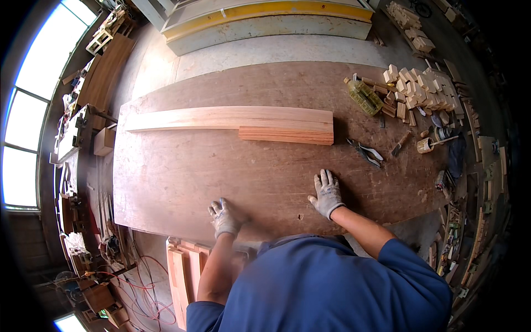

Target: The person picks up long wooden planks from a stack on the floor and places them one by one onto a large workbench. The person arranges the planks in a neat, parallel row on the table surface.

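My left hand [224,217] wears a grey work glove and rests near the front edge of a large brown plywood worktop [182,177], fingers loosely curled, holding nothing. My gloved right hand [327,193] lies flat on the worktop with its fingers spread. Farther back on the worktop lie long pale wooden boards [232,118], stacked with a shorter reddish board [286,134] at their right end. Both hands are well apart from the boards.
A pile of small wooden blocks [423,88] and a yellow-green bottle [364,96] sit at the right back. Hand tools [366,152], a tape roll [425,145] and a small hammer [400,144] lie nearby. Wood pieces [185,271] stand below the front edge. Red cables [146,293] cross the floor.
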Demonstrator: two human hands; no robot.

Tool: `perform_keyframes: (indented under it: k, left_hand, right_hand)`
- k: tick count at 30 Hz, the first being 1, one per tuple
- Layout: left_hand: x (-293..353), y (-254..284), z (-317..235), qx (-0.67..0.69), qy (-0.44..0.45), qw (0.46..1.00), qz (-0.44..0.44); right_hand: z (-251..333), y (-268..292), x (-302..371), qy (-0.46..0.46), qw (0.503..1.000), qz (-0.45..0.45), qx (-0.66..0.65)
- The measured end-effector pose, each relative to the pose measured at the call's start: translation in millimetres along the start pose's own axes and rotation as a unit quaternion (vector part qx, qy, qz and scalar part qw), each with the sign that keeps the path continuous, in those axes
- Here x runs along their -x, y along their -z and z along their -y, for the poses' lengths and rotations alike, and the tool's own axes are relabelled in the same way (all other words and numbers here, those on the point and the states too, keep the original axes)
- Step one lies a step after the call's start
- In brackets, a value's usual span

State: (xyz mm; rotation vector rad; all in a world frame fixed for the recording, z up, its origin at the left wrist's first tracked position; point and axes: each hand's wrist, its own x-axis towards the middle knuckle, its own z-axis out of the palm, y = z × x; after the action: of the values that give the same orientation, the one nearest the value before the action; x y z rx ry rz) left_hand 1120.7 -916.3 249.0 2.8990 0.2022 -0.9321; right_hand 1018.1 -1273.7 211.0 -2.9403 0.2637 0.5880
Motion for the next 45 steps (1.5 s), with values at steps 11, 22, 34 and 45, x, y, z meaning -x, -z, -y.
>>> perform_keyframes:
  k: [11,22,34,45]
  left_hand:
    - [0,1,0,0.009,0.002,1.000,0.004]
    - [1,2,-2,0.004,0.003,1.000,0.005]
    - [2,4,-3,0.003,0.002,1.000,0.009]
    - [6,8,-8,-0.001,-0.009,1.000,-0.014]
  right_hand:
    - [-1,-3,-1,0.002,1.000,-0.004,0.000]
    - [0,1,0,-0.002,1.000,0.003,-0.004]
    - [-1,2,0,-0.001,1.000,0.008,0.013]
    - [-3,-5,-1,0.002,1.000,0.000,0.004]
